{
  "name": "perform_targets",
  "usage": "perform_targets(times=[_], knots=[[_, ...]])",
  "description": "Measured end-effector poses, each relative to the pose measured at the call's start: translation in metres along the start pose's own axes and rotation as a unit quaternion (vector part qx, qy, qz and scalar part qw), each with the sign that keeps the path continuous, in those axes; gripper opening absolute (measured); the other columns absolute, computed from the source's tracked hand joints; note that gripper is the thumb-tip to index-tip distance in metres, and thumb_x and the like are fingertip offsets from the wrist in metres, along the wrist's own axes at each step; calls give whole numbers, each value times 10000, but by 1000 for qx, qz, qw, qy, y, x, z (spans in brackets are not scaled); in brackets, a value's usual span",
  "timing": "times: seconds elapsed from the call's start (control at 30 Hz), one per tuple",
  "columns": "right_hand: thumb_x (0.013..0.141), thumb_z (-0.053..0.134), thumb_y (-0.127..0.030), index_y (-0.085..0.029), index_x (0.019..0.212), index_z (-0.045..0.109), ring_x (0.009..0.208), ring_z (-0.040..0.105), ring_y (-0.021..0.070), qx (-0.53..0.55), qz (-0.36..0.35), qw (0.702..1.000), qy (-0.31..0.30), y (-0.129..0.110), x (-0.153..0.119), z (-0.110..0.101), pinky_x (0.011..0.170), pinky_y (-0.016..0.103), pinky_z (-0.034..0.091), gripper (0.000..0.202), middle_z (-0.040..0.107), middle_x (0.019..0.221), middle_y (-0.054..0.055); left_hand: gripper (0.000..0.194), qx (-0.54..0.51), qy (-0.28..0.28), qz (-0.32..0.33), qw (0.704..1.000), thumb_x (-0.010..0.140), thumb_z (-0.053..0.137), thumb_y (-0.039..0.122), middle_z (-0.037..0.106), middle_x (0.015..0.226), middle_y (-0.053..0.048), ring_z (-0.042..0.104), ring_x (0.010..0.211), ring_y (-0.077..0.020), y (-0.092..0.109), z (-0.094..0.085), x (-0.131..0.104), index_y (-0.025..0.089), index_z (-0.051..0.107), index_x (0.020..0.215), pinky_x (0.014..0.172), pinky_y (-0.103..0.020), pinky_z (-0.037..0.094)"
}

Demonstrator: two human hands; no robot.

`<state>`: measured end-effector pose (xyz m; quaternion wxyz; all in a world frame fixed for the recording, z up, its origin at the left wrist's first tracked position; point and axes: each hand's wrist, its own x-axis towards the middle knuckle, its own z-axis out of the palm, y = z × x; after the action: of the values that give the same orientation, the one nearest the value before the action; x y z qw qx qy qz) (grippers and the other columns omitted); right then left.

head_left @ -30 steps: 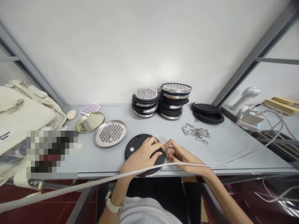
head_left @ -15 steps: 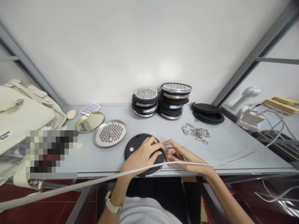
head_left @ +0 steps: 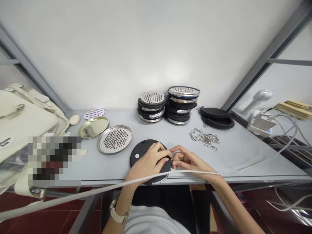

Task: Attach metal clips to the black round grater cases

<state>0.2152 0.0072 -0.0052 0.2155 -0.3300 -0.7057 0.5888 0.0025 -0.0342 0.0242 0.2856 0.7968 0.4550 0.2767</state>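
A round black disc with a white dot and a metal rim lies near the table's front edge. My left hand rests on top of it, fingers curled round its right part and gripping it. At the disc's right edge, my right hand pinches a small metal clip, mostly hidden by the fingertips. To the right lies a loose pile of metal clips. A metal grater plate is left of the disc, beside a gold-coloured round plate.
Two stacks of black-rimmed graters stand by the wall. Black round holders lie at the back right. A white cable crosses in front of my wrists. At the left are a cream bag and a purple-white perforated disc.
My right hand has shifted slightly left, closer to the disc's edge. The clip shows less between the fingers. My left hand has stayed in place.
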Motion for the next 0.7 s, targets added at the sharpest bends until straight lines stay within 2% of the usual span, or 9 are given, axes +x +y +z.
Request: perform_targets(times=[0.2,0.57,0.7], knots=[[836,656,-440,-193,1221,560,731,540,143,10,-11,999,41,4,3,0,651,258,421,468,604,824,16,234,12,1,11,1000,947,436,169,523,1055,-27,506,1039,-169,0,0,0,254,627,1051,955,-306,404],[863,628,-425,-192,1228,597,742,521,144,-6,-12,999,33,4,4,-1,664,262,410,434,600,833,19,200,11,-3,13,1000,947,442,164,526,1056,-24,501,1048,-172,-1,0,1,241,585,1065,975,-309,387],[856,644,-404,-191,1212,594,708,508,133,10,-11,999,32,3,5,0,639,252,395,418,576,782,1,175,21,0,12,1000,943,449,167,529,1052,-19,499,1045,-172,-2,1,1,236,559,1061,969,-319,390]])
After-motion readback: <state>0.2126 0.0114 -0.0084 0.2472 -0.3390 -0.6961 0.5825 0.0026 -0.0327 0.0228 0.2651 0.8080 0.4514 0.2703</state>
